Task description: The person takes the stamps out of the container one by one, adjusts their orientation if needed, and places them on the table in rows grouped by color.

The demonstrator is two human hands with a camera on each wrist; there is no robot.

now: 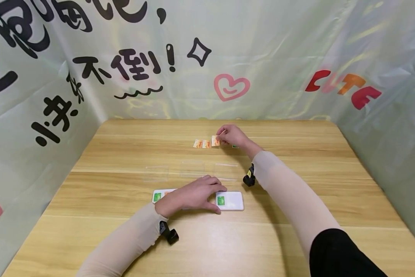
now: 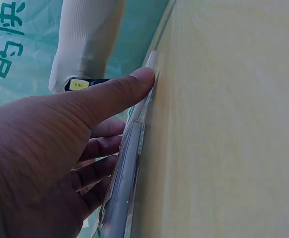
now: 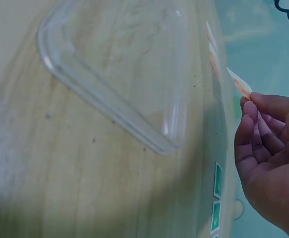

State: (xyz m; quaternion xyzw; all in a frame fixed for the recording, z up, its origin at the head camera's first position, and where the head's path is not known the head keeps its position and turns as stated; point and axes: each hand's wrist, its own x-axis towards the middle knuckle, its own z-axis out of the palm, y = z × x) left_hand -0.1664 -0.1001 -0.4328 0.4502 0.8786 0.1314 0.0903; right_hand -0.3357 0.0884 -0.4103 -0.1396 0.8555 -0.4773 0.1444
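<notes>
My right hand (image 1: 233,136) pinches a small orange-and-white card (image 3: 241,85) between thumb and fingers, tilted up off the table in the right wrist view. Two similar orange cards (image 1: 202,144) lie to its left at the back. Green cards (image 3: 216,198) show beside the hand, mostly hidden by it in the head view. My left hand (image 1: 195,194) holds a flat white case (image 1: 234,201), thumb on the near edge, fingers by the far edge. A green card (image 1: 221,201) lies on that case. Under the left wrist, another white case (image 1: 162,191) is partly covered, with a green card (image 1: 157,197) and some orange showing.
Three clear plastic lids or trays stand in a row mid-table: left (image 1: 156,167), middle (image 1: 192,176) and right (image 1: 226,164). The wooden table (image 1: 307,184) meets printed fabric walls (image 1: 273,77) at the back and sides.
</notes>
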